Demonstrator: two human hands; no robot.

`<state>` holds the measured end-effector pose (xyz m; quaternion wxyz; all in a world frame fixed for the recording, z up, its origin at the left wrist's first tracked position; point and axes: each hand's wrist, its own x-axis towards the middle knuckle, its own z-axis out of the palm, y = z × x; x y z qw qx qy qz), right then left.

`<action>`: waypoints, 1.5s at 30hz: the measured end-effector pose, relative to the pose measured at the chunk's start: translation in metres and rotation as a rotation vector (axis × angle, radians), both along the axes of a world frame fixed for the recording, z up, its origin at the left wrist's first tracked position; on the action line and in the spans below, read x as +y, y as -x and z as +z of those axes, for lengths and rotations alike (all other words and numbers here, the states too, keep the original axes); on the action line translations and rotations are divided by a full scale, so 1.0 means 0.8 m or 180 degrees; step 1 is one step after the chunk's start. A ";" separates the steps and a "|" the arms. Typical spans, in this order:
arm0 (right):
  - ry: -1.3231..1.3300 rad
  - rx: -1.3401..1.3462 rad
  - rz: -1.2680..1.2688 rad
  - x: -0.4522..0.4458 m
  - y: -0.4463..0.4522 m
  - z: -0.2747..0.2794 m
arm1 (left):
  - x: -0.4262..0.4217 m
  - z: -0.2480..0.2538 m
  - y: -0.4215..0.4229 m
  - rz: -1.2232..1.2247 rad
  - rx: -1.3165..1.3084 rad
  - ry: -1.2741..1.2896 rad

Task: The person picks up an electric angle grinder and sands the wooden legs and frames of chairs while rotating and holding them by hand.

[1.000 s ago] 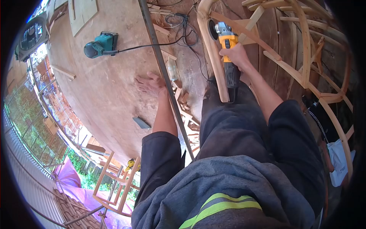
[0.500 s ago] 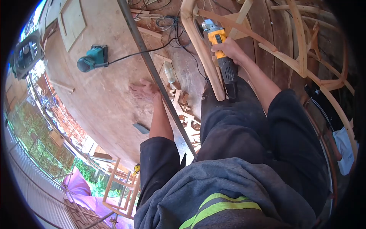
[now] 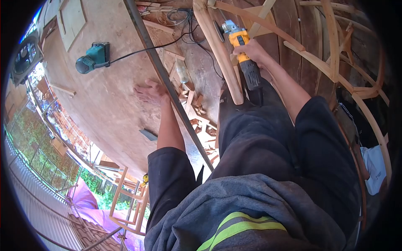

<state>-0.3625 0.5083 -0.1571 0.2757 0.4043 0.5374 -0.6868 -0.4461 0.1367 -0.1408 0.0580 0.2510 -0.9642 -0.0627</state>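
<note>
"By the long dark edge (image 3: 168,85) of the table (image 3: 104,108), what is the left hand (image 3: 153,93) doing?"

"It rests palm-down just inside that edge, fingers loosely spread, with nothing in them. The sander (image 3: 93,58) sits further in on the board, its black cord (image 3: 130,55) running out across the edge."

"And the right hand (image 3: 254,52)?"

"Out past the edge, its fingers are wrapped around the body of the grinder (image 3: 239,39). The disc (image 3: 218,31) stands right beside the curved wood (image 3: 222,58); I can't tell whether they touch, or whether it is spinning."

"Where does the wood sit?"

"Beyond the table's edge too, slanting down so that its lower end comes to the person's legs (image 3: 259,138)."

"How would you work it well?"

"I'd say a shallow angle, light pressure and long, even strokes along the curve, so the disc doesn't dig a hollow. One hand gives little guard against a kick; a second on the tool would be safer, provided the wood is firm without it. With the grinder this near the legs, I'd also turn the disc's path away from them."
</note>
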 end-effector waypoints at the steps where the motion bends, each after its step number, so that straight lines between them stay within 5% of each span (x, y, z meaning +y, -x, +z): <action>1: -0.0084 0.0102 0.0012 0.000 0.009 -0.009 | -0.004 -0.006 0.000 0.0014 0.0003 0.0022; 18: 0.0511 0.0430 -0.0245 0.015 0.056 -0.004 | -0.011 -0.014 0.000 -0.0015 0.0033 0.0091; 34: 0.0208 0.0470 0.0023 0.016 0.030 -0.016 | -0.017 -0.018 -0.001 -0.0122 0.0160 -0.0039; 45: -0.0068 -0.0405 0.0142 -0.039 -0.185 0.027 | -0.016 -0.023 0.000 -0.0178 0.0334 0.0172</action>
